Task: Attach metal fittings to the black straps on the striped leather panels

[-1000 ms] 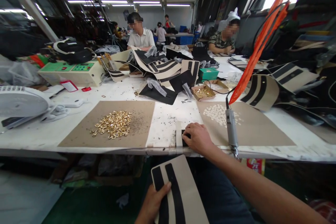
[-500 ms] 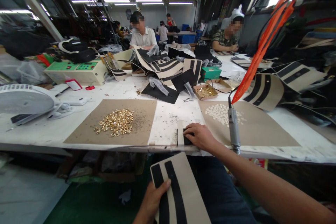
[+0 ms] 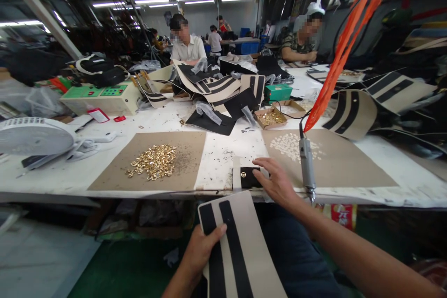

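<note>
In my left hand (image 3: 206, 249) is a beige panel with two black stripes (image 3: 240, 237), tilted in front of the table edge, my thumb on its face. My right hand (image 3: 275, 179) is open, fingers apart, just right of a small black pad (image 3: 249, 178) at the table's front edge. A gold ring-shaped fitting (image 3: 243, 174) lies on that pad. Left of it, brown paper (image 3: 115, 167) bears a heap of gold metal fittings (image 3: 157, 160). On the right-hand brown sheet (image 3: 356, 163) are many small white pieces (image 3: 291, 145).
A grey electric screwdriver (image 3: 307, 163) hangs by an orange cord (image 3: 331, 70) close to my right forearm. Striped panels (image 3: 223, 91) pile up behind, beside a cardboard box (image 3: 270, 118) of gold parts. A white fan (image 3: 35, 137) stands left; two co-workers sit across the table.
My right hand has lifted off the black pad and opened, moving slightly right, so the gold fitting on the pad now shows. The left hand still holds the striped panel.
</note>
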The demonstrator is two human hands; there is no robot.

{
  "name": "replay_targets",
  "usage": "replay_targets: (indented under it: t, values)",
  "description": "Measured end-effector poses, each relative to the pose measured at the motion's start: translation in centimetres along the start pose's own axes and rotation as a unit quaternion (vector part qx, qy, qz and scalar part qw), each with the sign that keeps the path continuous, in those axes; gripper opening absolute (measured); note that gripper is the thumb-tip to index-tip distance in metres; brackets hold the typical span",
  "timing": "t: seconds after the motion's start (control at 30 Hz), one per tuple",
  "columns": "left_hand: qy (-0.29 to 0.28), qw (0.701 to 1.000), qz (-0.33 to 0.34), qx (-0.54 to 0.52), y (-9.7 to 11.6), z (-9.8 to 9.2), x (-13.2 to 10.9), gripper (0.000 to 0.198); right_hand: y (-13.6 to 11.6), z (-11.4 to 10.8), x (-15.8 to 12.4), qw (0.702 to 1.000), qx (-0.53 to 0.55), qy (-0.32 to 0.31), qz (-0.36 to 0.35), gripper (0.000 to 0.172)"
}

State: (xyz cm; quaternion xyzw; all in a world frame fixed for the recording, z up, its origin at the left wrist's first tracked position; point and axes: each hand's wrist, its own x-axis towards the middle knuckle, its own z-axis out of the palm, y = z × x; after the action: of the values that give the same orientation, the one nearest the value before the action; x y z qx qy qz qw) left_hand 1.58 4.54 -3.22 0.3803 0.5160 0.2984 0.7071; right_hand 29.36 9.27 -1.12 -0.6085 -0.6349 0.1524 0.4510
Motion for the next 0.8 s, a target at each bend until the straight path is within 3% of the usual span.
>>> replay_targets:
  t: [0.07, 0.13, 0.27, 0.33, 0.4, 0.47, 0.63, 0.8]
  values:
    - [-0.010, 1.000, -0.001, 0.004, 0.9, 0.5, 0.2, 0.049, -1.0, -1.0, -1.2, 0.998, 0.056, -0.013, 0.033, 0.032]
    - [-0.017, 1.000, 0.006, 0.005, 1.9, 1.1, 0.6, 0.049, -2.2, -1.7, -2.2, 0.983, 0.123, -0.086, 0.110, 0.038]
    - [-0.047, 0.998, 0.013, 0.025, 3.6, 2.5, 1.5, 0.048, -3.8, -1.5, -3.5, 0.892, 0.286, -0.218, 0.275, 0.049]
    - [-0.061, 0.997, 0.009, 0.038, 4.2, 3.2, 1.9, 0.046, -4.1, -1.1, -3.9, 0.843, 0.366, -0.228, 0.322, 0.049]
    - [-0.062, 0.997, 0.007, 0.052, 4.6, 3.7, 2.0, 0.045, -4.2, -0.6, -4.2, 0.815, 0.412, -0.216, 0.344, 0.049]
    - [-0.053, 0.996, 0.007, 0.071, 4.6, 4.1, 2.0, 0.044, -4.1, -0.2, -4.6, 0.829, 0.393, -0.197, 0.347, 0.046]
    - [-0.042, 0.991, 0.016, 0.127, 4.2, 4.4, 2.1, 0.043, -3.8, 0.3, -5.4, 0.916, 0.236, -0.160, 0.282, 0.031]
    - [-0.030, 0.963, 0.117, 0.240, 6.8, 4.7, 4.2, 0.033, -4.1, -0.6, -3.2, 0.935, 0.156, -0.151, 0.281, 0.028]
